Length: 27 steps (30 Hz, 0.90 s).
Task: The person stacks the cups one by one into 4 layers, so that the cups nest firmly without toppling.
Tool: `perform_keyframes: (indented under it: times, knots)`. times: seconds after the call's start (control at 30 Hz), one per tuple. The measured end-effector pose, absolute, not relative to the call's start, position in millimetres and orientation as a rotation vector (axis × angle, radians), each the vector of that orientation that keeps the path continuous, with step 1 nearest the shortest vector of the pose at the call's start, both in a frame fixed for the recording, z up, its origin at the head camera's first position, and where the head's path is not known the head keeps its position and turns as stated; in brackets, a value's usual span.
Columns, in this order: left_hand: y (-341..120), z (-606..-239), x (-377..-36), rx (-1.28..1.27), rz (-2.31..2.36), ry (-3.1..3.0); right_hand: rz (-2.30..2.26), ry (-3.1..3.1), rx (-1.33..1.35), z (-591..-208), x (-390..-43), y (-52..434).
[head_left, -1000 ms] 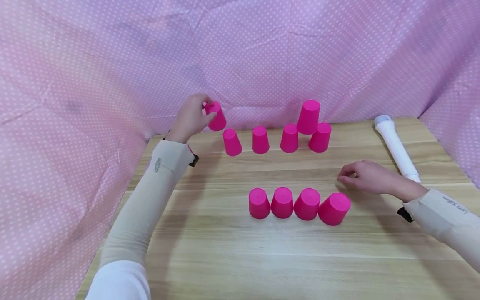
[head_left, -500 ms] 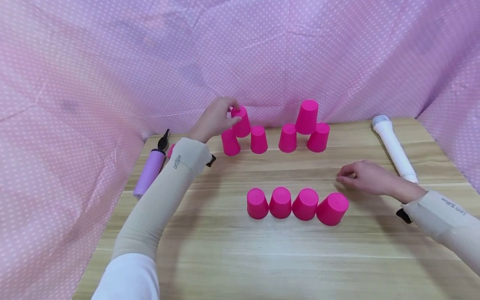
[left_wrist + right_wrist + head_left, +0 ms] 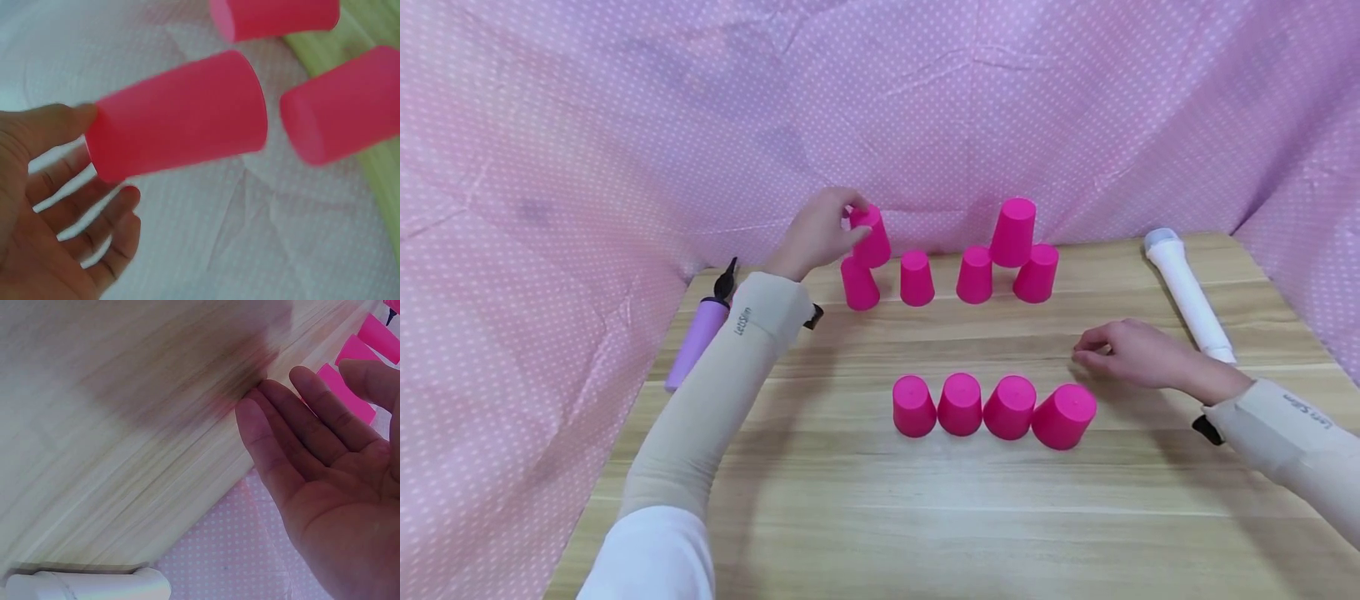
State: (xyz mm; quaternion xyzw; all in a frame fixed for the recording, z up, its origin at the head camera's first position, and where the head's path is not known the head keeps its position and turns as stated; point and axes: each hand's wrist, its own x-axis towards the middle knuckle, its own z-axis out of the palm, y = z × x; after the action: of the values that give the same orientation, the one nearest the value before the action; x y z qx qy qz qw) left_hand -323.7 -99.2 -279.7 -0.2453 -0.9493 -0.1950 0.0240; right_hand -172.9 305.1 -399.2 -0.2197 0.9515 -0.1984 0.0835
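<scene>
Thumb and fingers of my left hand [image 3: 822,231] pinch an upside-down pink cup [image 3: 181,119] by its narrow end, above the back row's leftmost cup [image 3: 860,284]. In the head view its lower rim overlaps that cup's top. To the right in that row stand a cup [image 3: 917,279] and a pair of cups, with another cup [image 3: 1013,233] bridging the pair. My right hand [image 3: 1131,354] rests on the table to the right, holding nothing, its fingers loosely bent. Several upside-down cups [image 3: 960,405] form a front row to its left.
A white microphone-shaped object [image 3: 1187,296] lies at the right of the wooden table [image 3: 880,517]. At the left edge lies a purple hand pump [image 3: 700,337] with a black nozzle, partly behind my left forearm. Pink dotted cloth [image 3: 880,108] hangs behind the table.
My left hand has carried its cup rightward from the far left to above the back row, then slightly back left and up. The purple pump has come into view. The right hand stays put.
</scene>
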Motion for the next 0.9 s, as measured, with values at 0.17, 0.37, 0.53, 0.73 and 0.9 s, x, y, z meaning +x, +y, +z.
perform_keyframes:
  times: [0.17,0.37,0.53,0.73,0.9]
  knots:
    - [-120.5,-271.7,-321.7,-0.524,-0.568,-2.986,-0.598,2.842,-0.664,-397.6,-172.7,304.6]
    - [-138.8,-274.4,-321.6,-0.381,-0.568,-3.074,-0.599,2.843,-0.664,-398.7,-172.6,304.7]
    - [-145.1,-275.7,-322.7,-0.334,-0.565,-3.057,-0.59,2.851,-0.662,-400.4,-172.6,305.0]
    - [-146.4,-285.2,-322.3,-0.342,-0.468,-3.109,-0.591,2.844,-0.645,-399.6,-172.2,304.6]
    - [-141.8,-290.5,-322.4,-0.348,-0.51,-3.132,-0.579,2.844,-0.634,-400.9,-173.2,305.0]
